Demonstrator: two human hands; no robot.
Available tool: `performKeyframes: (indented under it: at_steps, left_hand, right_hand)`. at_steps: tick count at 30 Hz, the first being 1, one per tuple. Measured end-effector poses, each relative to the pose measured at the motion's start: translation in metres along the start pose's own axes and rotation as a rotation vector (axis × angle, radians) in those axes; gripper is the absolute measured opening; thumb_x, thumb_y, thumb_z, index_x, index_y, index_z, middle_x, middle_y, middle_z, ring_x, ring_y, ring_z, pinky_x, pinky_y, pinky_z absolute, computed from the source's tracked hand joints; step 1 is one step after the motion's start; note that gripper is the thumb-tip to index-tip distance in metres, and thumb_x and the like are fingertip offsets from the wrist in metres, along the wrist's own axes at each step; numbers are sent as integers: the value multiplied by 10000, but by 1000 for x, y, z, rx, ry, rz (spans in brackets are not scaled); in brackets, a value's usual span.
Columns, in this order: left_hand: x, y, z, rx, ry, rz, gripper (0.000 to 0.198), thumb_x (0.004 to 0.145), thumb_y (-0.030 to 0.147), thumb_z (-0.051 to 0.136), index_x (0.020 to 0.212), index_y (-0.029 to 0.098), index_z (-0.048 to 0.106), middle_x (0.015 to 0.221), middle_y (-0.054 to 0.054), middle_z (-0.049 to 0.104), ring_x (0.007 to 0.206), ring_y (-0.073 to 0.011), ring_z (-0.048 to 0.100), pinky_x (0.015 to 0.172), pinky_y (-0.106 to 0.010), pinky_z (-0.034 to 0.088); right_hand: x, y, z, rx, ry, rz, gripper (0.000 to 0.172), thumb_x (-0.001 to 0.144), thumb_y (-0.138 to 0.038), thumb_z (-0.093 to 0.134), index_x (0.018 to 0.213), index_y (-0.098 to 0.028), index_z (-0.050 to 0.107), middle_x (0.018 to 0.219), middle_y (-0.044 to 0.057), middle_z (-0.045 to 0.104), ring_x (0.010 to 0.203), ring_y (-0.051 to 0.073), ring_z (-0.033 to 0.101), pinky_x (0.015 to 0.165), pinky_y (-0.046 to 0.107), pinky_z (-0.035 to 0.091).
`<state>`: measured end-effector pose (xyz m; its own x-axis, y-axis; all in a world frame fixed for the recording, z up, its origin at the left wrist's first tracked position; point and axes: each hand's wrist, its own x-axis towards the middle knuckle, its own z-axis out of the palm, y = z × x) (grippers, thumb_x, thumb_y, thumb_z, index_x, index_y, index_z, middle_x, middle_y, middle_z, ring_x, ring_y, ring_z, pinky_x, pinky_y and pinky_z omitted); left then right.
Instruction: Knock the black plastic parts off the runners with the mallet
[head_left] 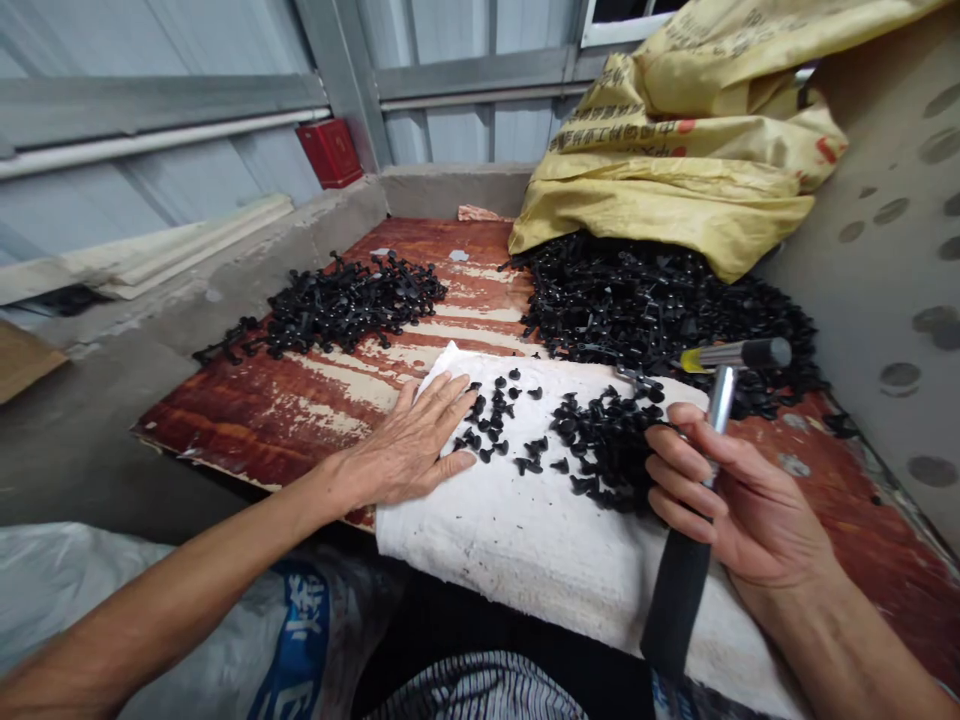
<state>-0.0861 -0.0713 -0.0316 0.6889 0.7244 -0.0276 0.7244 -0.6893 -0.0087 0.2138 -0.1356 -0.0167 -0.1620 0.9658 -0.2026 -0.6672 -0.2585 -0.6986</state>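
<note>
My left hand (409,445) lies flat on a folded white cloth (525,560), its fingertips close to scattered small black plastic pieces (495,420). My right hand (731,490) grips a steel-shafted hammer (720,405) with a black rubber handle, holding it upright by the shaft, and its head has a yellow end. A denser cluster of black pieces (607,445) sits on the cloth just left of that hand. Larger heaps of similar black pieces lie beyond the cloth on a worn red-varnished board (322,400).
A yellow woven sack (675,170) slumps behind the right heap (645,310), against a grey spotted wall (885,250). A low concrete ledge (187,290) edges the board's left side. A red box (328,152) hangs on the metal wall behind. A white plastic sack (97,590) lies below my left arm.
</note>
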Motion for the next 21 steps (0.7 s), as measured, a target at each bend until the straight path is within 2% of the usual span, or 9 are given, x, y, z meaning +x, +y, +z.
performKeyframes:
  at_steps: [5, 8, 14, 17, 21]
  left_hand:
    - [1, 11, -2, 4, 37, 77, 735, 973, 582, 245, 1513, 83, 241, 1625, -199, 181, 1512, -328, 75, 1181, -600, 40]
    - [3, 21, -4, -10, 19, 118, 753, 965, 603, 248, 1514, 88, 244, 1611, -210, 223, 1509, -333, 104, 1170, -631, 30]
    - [16, 41, -11, -108, -35, 253, 727, 947, 631, 274, 1522, 185, 271, 1605, -193, 257, 1491, -371, 175, 1120, -712, 110]
    - [21, 41, -13, -170, -28, 293, 747, 940, 631, 313, 1526, 172, 255, 1604, -212, 246, 1487, -370, 194, 1117, -720, 113]
    - [11, 26, -11, -160, 24, 213, 774, 950, 611, 309, 1546, 138, 165, 1619, -222, 180, 1501, -344, 149, 1147, -684, 57]
  right_hand:
    - [-5, -8, 0, 18, 49, -75, 73, 784, -276, 706, 786, -244, 640, 574, -101, 288, 414, 47, 42, 283, 127, 273]
    - [-5, -12, -1, 27, 79, -108, 78, 781, -255, 698, 780, -243, 621, 580, -103, 240, 424, 53, 13, 276, 127, 244]
    - [-6, -15, -3, 20, 98, -146, 82, 799, -242, 666, 781, -259, 588, 589, -102, 172, 430, 70, -15, 272, 140, 179]
    - [-5, -16, -3, -12, 98, -147, 115, 785, -248, 686, 773, -265, 572, 591, -103, 163, 431, 73, -10, 277, 148, 188]
    - [-5, -16, -3, -62, 106, -157, 96, 817, -270, 654, 780, -273, 566, 598, -97, 161, 428, 82, 16, 282, 155, 203]
